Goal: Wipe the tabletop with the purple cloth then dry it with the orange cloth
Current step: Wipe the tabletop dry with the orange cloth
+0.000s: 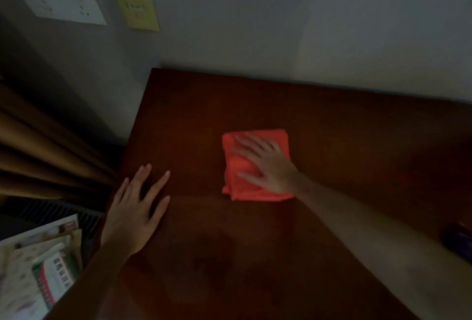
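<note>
The right hand (265, 166) lies flat, fingers spread and released, palm pressing the folded orange microfibre cloth (251, 186) down on the dark reddish-brown wooden tabletop (344, 140); it grasps nothing, it only bears down. The left hand (135, 207) is also flat and unclenched, fingers fanned, braced on bare wood close to the table's left edge, holding nothing. Judging by the orange cloth in use, this is the drying pass. The purple cloth (459, 240) appears as a dim, blurred shape at the frame's right edge, beyond the right forearm — I cannot tell its exact outline.

To dry well, I would keep the palm over the cloth's middle so the folds do not roll, and sweep in overlapping straight strokes, pressing evenly rather than on the fingertips alone.

Ahead of the right fingertips lies open wood up to the grey wall (255, 25), which meets the back edge — strokes there should stop short of it. Between the two hands the surface is free. Past the left fingers the edge drops toward tan pleated curtains (38, 140) and stacked papers (40, 268), so a leftward stroke should end at the rim.
</note>
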